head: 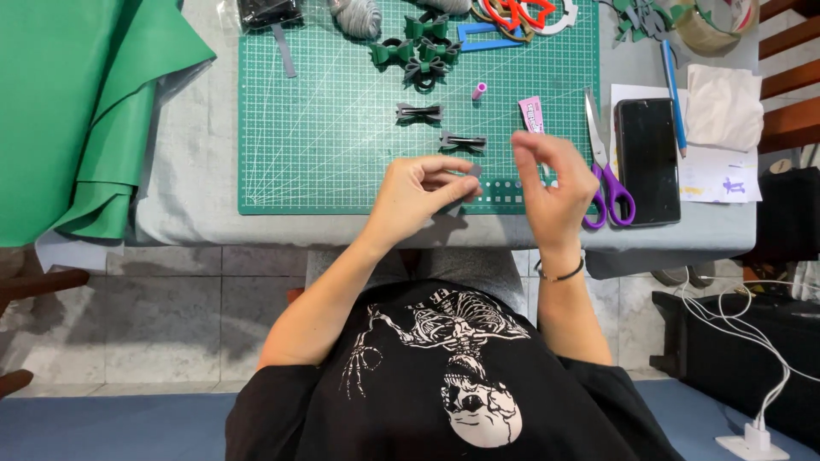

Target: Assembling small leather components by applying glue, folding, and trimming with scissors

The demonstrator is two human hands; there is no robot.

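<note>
My left hand [418, 195] is pinched shut on a small grey foam piece [472, 173] above the front edge of the green cutting mat [325, 162]. My right hand [551, 183] hovers just right of it, fingers loosely curled and apart, with nothing seen in it. Two grey foam bows [418, 112] [462, 142] lie on the mat just beyond my hands. Several green and grey bows [420, 47] are grouped at the mat's far side.
Purple-handled scissors [605, 171], a black phone [647, 158], a blue pen [672, 81] and white paper lie at right. A pink cap [479, 90] and a glue tube [531, 113] sit on the mat. Rolled green foam sheets [77, 111] hang at left. Tape roll [713, 21] far right.
</note>
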